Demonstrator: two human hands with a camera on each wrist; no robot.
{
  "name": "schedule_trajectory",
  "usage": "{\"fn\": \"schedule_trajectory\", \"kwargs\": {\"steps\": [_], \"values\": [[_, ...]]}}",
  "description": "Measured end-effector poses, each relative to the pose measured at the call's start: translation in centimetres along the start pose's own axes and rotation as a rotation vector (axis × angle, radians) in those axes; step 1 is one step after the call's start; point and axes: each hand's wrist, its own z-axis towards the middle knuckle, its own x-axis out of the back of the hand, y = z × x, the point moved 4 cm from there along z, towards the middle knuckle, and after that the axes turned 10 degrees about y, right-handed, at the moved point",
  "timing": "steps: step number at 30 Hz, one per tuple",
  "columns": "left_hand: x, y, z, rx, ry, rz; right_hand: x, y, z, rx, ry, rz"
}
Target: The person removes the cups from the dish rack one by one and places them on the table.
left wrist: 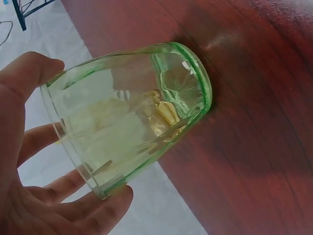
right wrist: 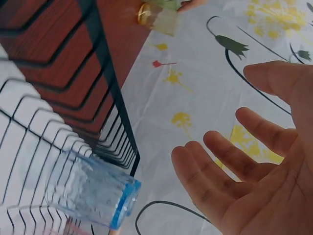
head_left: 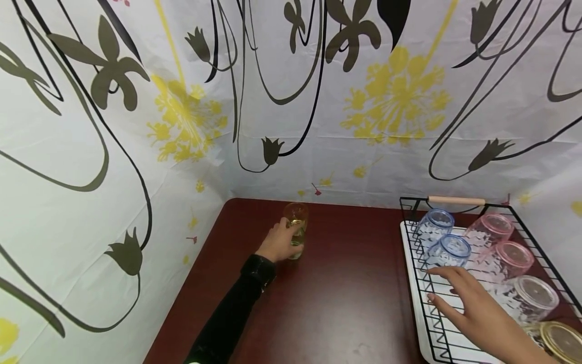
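Observation:
My left hand [head_left: 279,243] grips a green-tinted glass [left wrist: 127,117] around its rim, thumb on one side and fingers on the other. The base of this glass is at the tabletop; whether it touches cannot be told. Just behind it stands a yellow-tinted glass [head_left: 296,210], partly hidden in the head view. My right hand [head_left: 477,308] hovers over the left side of a black wire rack [head_left: 438,328], fingers spread and nothing held. Nearest to it is a blue glass [head_left: 454,247], upside down in the rack.
Along the rack are another blue glass [head_left: 438,220], pink glasses [head_left: 514,255], a clear glass [head_left: 536,293] and a yellow-rimmed glass [head_left: 564,338]. A white tray [head_left: 411,283] lies under the rack. Patterned sheeting [head_left: 291,116] walls in the dark red table [head_left: 345,283].

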Motion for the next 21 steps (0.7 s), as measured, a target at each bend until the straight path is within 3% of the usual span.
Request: {"fn": "schedule_trajectory", "kwargs": {"steps": [7,12,15,21], "values": [[-0.1,0.0,-0.3,-0.015,0.019,0.004,0.7,0.7,1.1,0.105,0.026,-0.072],[0.5,-0.2,-1.3,-0.045,0.092,-0.006,0.8,1.0,2.4,0.204,0.064,-0.105],[0.8,-0.1,-2.2,-0.068,0.156,-0.023,0.7,1.8,3.3,0.206,0.041,-0.126],[1.5,0.3,-5.2,-0.13,0.25,-0.038,0.2,4.5,4.4,0.084,-0.13,-0.155]]}}
